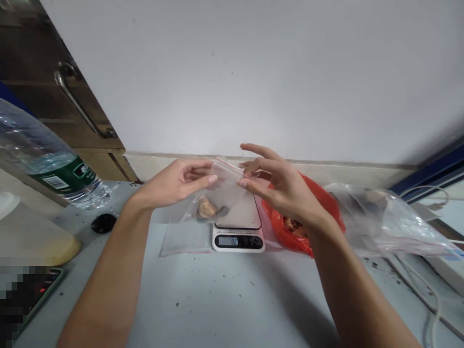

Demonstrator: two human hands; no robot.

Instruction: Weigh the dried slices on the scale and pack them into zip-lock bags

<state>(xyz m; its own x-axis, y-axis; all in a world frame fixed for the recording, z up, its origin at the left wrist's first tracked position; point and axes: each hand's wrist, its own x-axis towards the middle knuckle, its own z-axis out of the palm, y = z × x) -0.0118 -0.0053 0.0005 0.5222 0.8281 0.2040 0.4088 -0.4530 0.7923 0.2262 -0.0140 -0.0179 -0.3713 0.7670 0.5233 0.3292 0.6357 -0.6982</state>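
Between my hands hangs a clear zip bag [230, 186], tilted, with brownish lumps [207, 208] and a darker grey piece in its lower corner. My left hand [179, 181] pinches its upper left edge between thumb and fingers. At the upper right edge, my right hand [275, 181] pinches the bag with thumb and index finger, other fingers raised. Under the bag and partly hidden by it stands a white digital scale [239, 241], its display reading about 22 or 2.2. Another flat zip bag [185, 240] lies left of the scale.
A red plastic bag [273, 224] with brown pieces sits right of the scale. Farther right lie clear plastic bags [384, 222] and white cables [427, 285]. On the left are a water bottle [65, 169], a black round object [103, 223] and a phone [43, 295]. A white wall rises behind.
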